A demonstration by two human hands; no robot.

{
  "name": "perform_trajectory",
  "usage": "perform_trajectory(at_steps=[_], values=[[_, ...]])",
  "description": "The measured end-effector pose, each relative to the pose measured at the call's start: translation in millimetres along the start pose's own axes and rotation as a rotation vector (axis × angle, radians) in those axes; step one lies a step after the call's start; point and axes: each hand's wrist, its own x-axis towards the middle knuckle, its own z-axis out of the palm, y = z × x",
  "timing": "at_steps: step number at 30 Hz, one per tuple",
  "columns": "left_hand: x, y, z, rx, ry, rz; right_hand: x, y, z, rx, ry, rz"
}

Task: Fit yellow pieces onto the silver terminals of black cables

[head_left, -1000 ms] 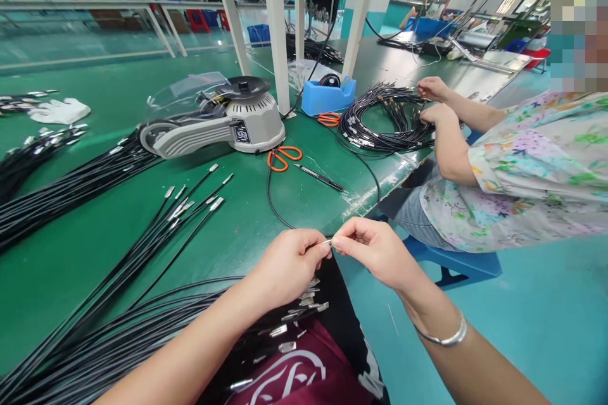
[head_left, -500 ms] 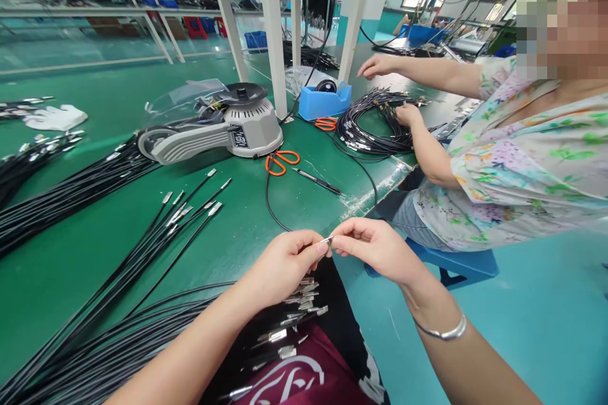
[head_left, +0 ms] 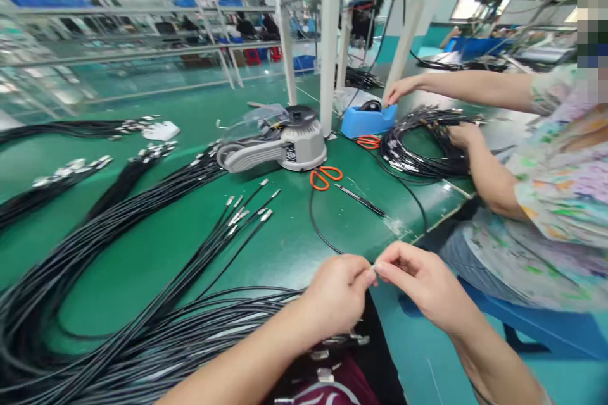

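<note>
My left hand (head_left: pixel 339 291) is closed in a pinch on the small metal end of a black cable (head_left: pixel 373 267). Fingertips of my right hand (head_left: pixel 427 285) pinch at the same tip, right beside the left fingers, which partly hide it. Below my hands, several metal cable ends (head_left: pixel 325 374) lie over my lap on dark cloth. A bundle of black cables (head_left: pixel 237 310) with metal ends runs leftward from there across the green table (head_left: pixel 280 247). A few more cable ends (head_left: pixel 237 218) rest on the tabletop to the left.
Beyond my hands are orange-handled scissors (head_left: pixel 325 177), a black pen-like tool (head_left: pixel 360 200) and a grey tape machine (head_left: pixel 304 142). A co-worker's hand (head_left: pixel 401 90) is at a blue tape dispenser (head_left: pixel 368 121); the other holds a coiled cable bundle (head_left: pixel 418 168). A white glove (head_left: pixel 160 131) lies at left.
The view has swung left, so the scene sits further right. The co-worker's far hand has come to the blue tape dispenser. My hands keep their pinch on the cable end.
</note>
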Motion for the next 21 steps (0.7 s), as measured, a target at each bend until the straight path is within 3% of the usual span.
perform_trajectory(at_steps=[4, 6, 8, 10, 12, 14, 16, 18, 21], values=[[-11, 7, -6.9, 0.156, -0.011, 0.083, 1, 10, -3, 0.022, -0.094, 0.039], [-19, 9, -23.8, 0.210, -0.030, 0.142, -3, 16, -6, 0.009, -0.096, 0.062], [-25, 1, -47.3, 0.298, 0.054, 0.135, -9, 25, -11, -0.010, -0.050, 0.085], [-26, -18, -72.2, 0.473, 0.277, -0.021, -18, 40, -14, -0.025, -0.036, 0.114], [-21, -44, -92.8, 0.603, 0.439, -0.204, -25, 60, -19, -0.053, -0.116, 0.169], [-14, -68, -105.4, 0.616, 0.503, -0.278, -28, 79, -25, -0.088, -0.166, 0.248], [-9, -84, -110.0, 0.583, 0.525, -0.309, -25, 88, -32, -0.095, -0.075, 0.310], [-8, -89, -109.1, 0.517, 0.526, -0.311, -16, 78, -34, -0.053, 0.042, 0.308], [-15, -84, -103.3, 0.357, 0.486, -0.278, 12, 35, -15, 0.020, 0.078, 0.193]])
